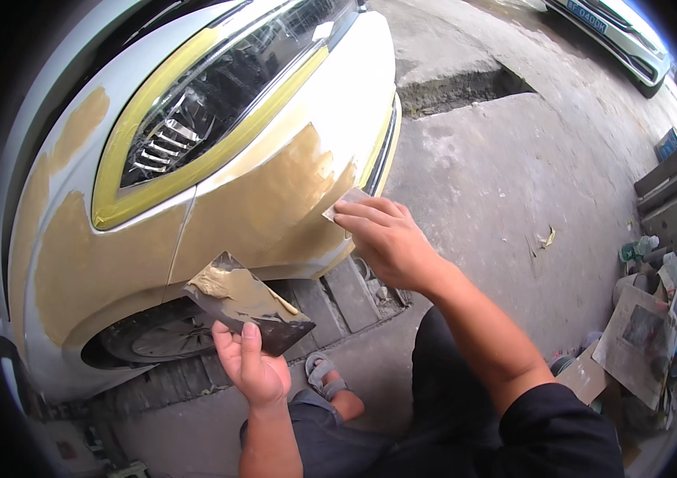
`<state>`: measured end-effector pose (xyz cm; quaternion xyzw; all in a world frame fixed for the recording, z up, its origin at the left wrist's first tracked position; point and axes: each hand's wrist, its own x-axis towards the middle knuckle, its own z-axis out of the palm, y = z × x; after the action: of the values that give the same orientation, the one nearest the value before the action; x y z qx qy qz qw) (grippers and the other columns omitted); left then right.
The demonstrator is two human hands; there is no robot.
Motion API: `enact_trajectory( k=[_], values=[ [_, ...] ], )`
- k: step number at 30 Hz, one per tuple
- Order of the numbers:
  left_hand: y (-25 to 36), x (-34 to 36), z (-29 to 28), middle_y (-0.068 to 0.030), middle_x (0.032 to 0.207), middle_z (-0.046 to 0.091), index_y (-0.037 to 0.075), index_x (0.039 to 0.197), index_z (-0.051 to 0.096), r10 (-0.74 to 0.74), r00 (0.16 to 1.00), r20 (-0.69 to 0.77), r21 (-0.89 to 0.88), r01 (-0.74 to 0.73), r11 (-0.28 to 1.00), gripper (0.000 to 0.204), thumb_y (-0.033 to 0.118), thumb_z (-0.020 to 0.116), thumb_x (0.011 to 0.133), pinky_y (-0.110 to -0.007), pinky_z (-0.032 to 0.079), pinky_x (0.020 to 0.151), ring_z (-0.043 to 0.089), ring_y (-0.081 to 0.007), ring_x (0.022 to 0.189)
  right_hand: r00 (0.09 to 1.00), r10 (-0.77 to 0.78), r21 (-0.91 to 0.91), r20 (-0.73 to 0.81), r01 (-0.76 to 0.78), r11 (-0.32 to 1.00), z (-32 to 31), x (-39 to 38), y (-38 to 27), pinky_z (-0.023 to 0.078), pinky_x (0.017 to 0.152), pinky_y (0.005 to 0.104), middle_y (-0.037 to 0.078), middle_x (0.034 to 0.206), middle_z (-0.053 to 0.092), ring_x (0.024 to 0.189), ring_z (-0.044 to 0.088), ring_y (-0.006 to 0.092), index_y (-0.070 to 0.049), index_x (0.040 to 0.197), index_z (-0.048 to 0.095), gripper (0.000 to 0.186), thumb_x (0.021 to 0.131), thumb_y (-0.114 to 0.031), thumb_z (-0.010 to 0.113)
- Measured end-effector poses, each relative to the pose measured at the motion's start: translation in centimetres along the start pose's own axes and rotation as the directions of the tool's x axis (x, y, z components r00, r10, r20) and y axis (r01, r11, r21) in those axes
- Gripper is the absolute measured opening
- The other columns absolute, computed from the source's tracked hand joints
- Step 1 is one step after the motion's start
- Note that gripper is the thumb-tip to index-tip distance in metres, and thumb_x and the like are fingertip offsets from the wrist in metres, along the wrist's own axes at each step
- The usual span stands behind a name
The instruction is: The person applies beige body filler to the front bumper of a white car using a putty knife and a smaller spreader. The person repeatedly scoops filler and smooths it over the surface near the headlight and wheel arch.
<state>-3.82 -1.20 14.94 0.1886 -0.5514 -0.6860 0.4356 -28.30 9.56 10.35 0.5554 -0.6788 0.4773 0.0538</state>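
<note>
My left hand point(255, 358) holds a dark flat board point(287, 338) smeared with beige paste point(231, 287), below the car's front bumper. My right hand point(378, 239) grips a thin, light-coloured spreader point(337, 205) at the bumper's right-hand part, its fingers partly hiding it. The bumper point(243, 231) and the neighbouring panel carry broad tan patches over white paint. Yellow masking tape point(123, 167) frames the headlight point(167, 139) above them, and more tape runs along the right side of the bumper.
A wheel point(159, 338) sits below the bumper. A rectangular pit point(458, 92) cuts into the concrete floor point(514, 191). Another car point(617, 40) stands at the upper right. A heap of cardboard and clutter point(625, 342), a plastic bottle point(633, 251) and boards point(673, 167) line the right edge.
</note>
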Motion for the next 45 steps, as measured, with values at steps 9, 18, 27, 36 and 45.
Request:
enact_trajectory(
  k=[9,18,27,36,45],
  values=[
    [0.2,-0.2,1.2,-0.0129,0.128,0.064,0.001,0.134,0.051,-0.066,0.998,-0.002,-0.123,0.065,0.990,0.031,0.004,0.056,0.103,-0.040,0.049,0.107,0.063,-0.0207,0.118,0.979,0.036,0.475,0.202,-0.130,0.871,-1.5,-3.8,-6.6,0.050,0.104,0.0440,0.015,0.134,0.070,0.123,0.064,0.0350,-0.001,0.125,0.071,0.034,0.091,0.005,0.070],
    [0.1,-0.9,2.2,-0.0056,0.104,0.066,-0.002,0.125,0.049,0.098,0.991,-0.095,0.213,-0.076,0.974,0.021,0.004,0.056,0.107,-0.021,0.044,0.077,0.055,-0.0039,0.087,0.983,-0.104,-0.088,0.151,0.118,0.989,-2.3,-2.0,-9.4,0.045,0.108,0.0479,0.005,0.129,0.071,0.119,0.065,0.0267,-0.009,0.114,0.073,0.031,0.084,-0.002,0.072],
    [0.8,0.3,0.4,-0.0136,0.125,0.063,-0.003,0.131,0.048,0.372,0.928,-0.020,0.348,-0.342,0.873,0.025,0.003,0.052,0.107,-0.030,0.045,0.102,0.059,-0.0147,0.114,0.997,-0.072,-0.218,0.034,0.078,0.973,-4.5,2.5,-7.5,0.047,0.105,0.0461,0.012,0.132,0.069,0.124,0.062,0.0343,-0.005,0.123,0.070,0.030,0.093,-0.001,0.067],
    [-0.4,2.1,-1.1,-0.0079,0.110,0.065,-0.004,0.125,0.051,0.315,0.944,-0.100,0.217,-0.288,0.933,0.022,0.003,0.056,0.104,-0.025,0.048,0.088,0.059,-0.0092,0.096,0.996,-0.047,-0.326,0.074,0.069,0.943,-2.9,10.0,-10.4,0.047,0.096,0.0488,0.007,0.135,0.067,0.129,0.059,0.0312,-0.006,0.128,0.066,0.032,0.097,-0.006,0.058],
    [0.0,3.1,-1.7,-0.0092,0.109,0.065,-0.004,0.124,0.051,0.283,0.949,-0.137,0.175,-0.258,0.950,0.023,0.002,0.055,0.102,-0.025,0.047,0.088,0.059,-0.0098,0.096,0.985,0.030,-0.298,0.167,0.022,0.954,-2.4,12.4,-12.5,0.048,0.088,0.0522,0.007,0.127,0.070,0.123,0.061,0.0285,-0.002,0.123,0.068,0.035,0.090,-0.009,0.059]
  ],
)
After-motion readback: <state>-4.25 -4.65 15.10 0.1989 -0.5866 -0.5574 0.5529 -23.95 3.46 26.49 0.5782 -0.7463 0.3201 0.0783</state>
